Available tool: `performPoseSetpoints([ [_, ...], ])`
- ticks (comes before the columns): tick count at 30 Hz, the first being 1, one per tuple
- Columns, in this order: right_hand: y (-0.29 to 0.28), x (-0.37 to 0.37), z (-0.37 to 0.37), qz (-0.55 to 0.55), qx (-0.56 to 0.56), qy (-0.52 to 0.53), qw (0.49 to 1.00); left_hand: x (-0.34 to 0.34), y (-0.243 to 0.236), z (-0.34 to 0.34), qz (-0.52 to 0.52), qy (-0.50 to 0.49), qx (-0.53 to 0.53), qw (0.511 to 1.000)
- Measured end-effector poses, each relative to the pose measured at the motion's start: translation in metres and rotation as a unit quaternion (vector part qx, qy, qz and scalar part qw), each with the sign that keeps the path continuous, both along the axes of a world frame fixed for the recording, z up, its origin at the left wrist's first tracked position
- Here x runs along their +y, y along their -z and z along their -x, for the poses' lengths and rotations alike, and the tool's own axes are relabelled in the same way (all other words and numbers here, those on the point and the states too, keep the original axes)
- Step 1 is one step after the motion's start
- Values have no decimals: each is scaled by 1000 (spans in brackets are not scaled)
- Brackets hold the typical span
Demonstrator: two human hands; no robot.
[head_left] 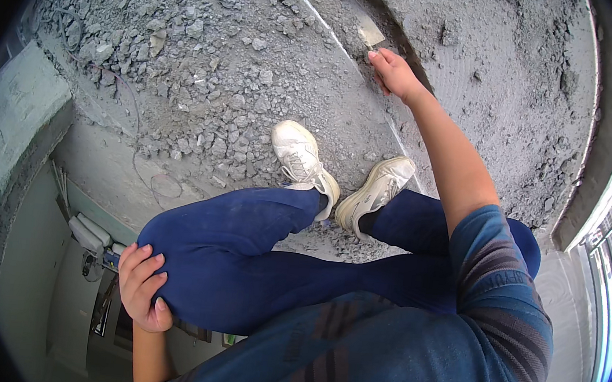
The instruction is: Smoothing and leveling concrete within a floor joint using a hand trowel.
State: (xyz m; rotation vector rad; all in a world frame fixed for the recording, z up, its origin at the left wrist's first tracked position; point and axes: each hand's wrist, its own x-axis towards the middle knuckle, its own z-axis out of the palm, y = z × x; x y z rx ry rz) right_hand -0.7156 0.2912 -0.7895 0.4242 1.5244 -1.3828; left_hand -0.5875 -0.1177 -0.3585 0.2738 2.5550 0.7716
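Note:
My right hand (396,73) is closed round the handle of a small trowel (370,32). Its pale metal blade points away from me, at the left edge of a long dark groove (406,42) in the grey ground. Most of the handle is hidden in my fingers. My left hand (140,287) lies on my bent left knee, holding nothing, its fingers stretched over the blue trouser leg (216,278).
Broken grey rubble (233,103) spreads over the ground at the far left. A thin pale strip (316,13) runs left of the groove. My white shoes (298,153) stand near the rubble. A thin cable (137,112) trails at left beside a concrete ledge (27,101).

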Motion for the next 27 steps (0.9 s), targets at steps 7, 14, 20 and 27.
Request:
performPoseSetpoints([
  [7,-107,-121,38,-95,281,-276,914,0,-6,-11,8,-14,0,1000],
  [14,-75,-75,2,-202,417,-224,857,-5,-10,-23,4,-25,10,1000],
  [20,-19,-29,22,-364,344,-139,855,-8,-9,-20,7,-18,-1,1000],
  [27,-1,-66,26,-348,300,-122,880,-10,-6,-13,10,-11,-8,1000],
])
